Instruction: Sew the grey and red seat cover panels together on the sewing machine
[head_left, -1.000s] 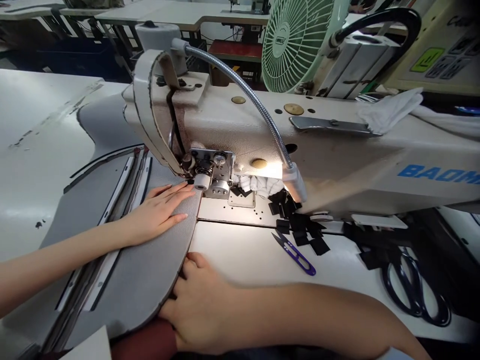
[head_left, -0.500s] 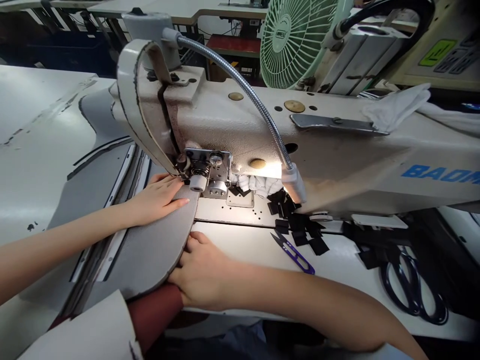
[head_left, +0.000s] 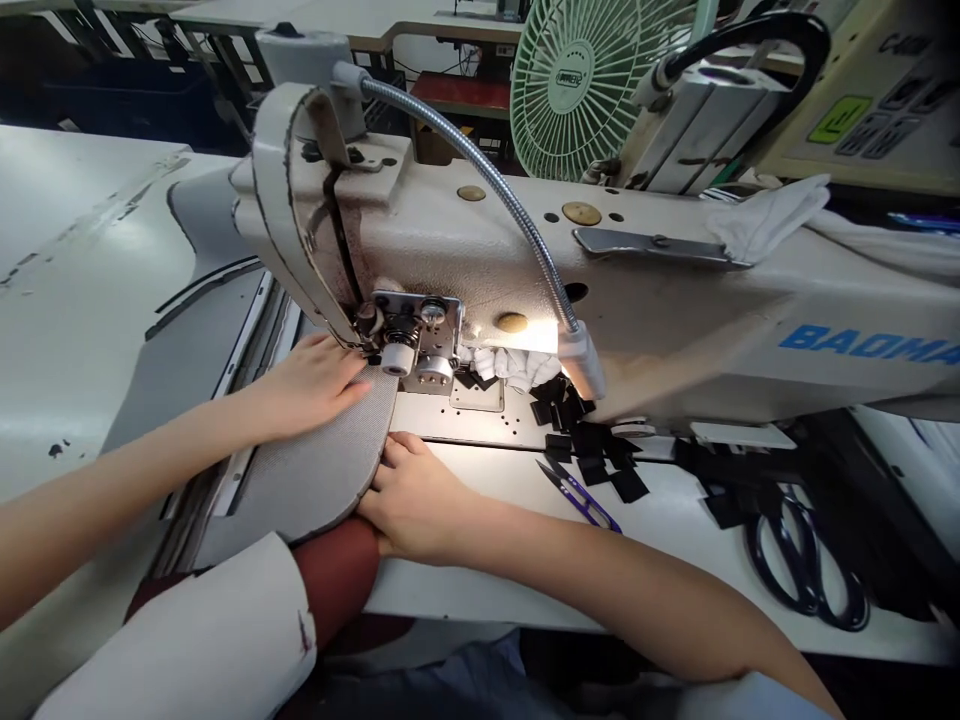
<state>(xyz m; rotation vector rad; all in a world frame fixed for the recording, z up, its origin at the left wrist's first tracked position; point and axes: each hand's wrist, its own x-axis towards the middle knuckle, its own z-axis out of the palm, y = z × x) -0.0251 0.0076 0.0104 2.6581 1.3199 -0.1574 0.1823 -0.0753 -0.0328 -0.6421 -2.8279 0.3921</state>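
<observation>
A grey fabric panel [head_left: 315,475] with a curved, dark-bound edge lies under the head of a sewing machine [head_left: 420,230]. My left hand [head_left: 311,385] rests flat on the panel, fingertips close to the presser area, where the needle is hidden. At the curved edge, my right hand [head_left: 420,500] has its fingers curled round the panel, the fingertips partly out of sight beneath it. Maroon material [head_left: 341,580] and a stiff white flap [head_left: 202,640] hang toward me below the panel. Strips with white and dark bands [head_left: 240,370] run along its left part.
Purple thread snips [head_left: 581,495] lie right of my right hand, beside several black fabric pieces [head_left: 592,450]. Dark-handled scissors [head_left: 806,560] are farther right. A lamp on a flexible neck [head_left: 581,360] lights the stitching area. A green fan [head_left: 574,85] stands behind the machine.
The panel has moved up toward the needle, with my right hand following its edge. The maroon material and white flap have come up and to the right. The view has shifted slightly.
</observation>
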